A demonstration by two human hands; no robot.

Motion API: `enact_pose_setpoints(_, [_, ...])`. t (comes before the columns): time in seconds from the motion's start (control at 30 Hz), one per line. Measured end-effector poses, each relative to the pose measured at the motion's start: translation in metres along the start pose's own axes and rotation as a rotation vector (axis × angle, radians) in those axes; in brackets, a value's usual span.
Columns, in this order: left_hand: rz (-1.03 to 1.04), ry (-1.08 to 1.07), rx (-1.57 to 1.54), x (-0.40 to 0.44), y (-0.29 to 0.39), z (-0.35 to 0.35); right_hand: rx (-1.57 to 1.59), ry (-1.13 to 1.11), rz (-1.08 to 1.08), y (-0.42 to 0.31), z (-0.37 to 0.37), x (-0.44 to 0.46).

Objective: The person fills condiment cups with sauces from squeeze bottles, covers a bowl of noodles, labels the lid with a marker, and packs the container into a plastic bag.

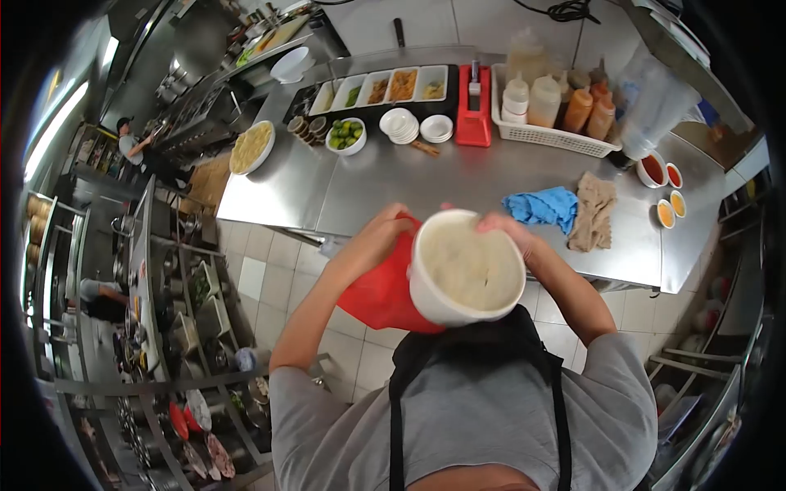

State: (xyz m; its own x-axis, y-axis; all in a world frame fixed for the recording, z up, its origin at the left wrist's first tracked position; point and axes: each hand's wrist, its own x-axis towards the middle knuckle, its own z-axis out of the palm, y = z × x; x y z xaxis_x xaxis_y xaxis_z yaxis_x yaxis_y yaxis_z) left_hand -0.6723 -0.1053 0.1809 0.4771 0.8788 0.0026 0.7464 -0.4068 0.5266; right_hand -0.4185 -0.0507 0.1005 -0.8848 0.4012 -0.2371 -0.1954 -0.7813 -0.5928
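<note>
My right hand (506, 231) grips the rim of a round white tub (426, 282), held in front of my chest and tilted toward me. A pale, cloudy surface fills its top; I cannot tell whether it is a lid or the contents. In my left hand (383, 232) is a red plastic bag (381, 286), which hangs beside the tub's left side. The left fingers are closed on the bag's upper edge, partly hidden behind it. Both hands are just off the near edge of the steel counter (368, 192).
On the counter stand a bowl of limes (345, 137), small white dishes (399, 125), a red tape dispenser (473, 110), a basket of sauce bottles (557, 139), blue and brown cloths (540, 208) and sauce cups (652, 170). Other people (135, 151) are at the left.
</note>
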Motion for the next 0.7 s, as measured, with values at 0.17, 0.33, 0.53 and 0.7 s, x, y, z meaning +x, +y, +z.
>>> enact_pose_setpoints(0.17, [0.025, -0.063, 0.033, -0.019, 0.016, -0.013, -0.224, 0.009, 0.129, 0.019, 0.031, 0.023])
enact_pose_setpoints(0.33, [-0.172, 0.031, 0.531, -0.054, -0.011, 0.004, -0.201, 0.183, 0.015, 0.026, 0.026, 0.022])
enact_pose_setpoints(0.53, [-0.208, 0.079, 0.551, -0.062, -0.007, 0.005, -0.632, 0.321, -0.361, 0.023, 0.062, 0.007])
enact_pose_setpoints(0.7, [-0.112, 0.091, 0.490, -0.051, 0.002, -0.003, -0.649, 0.737, -0.530, 0.048, 0.083, -0.012])
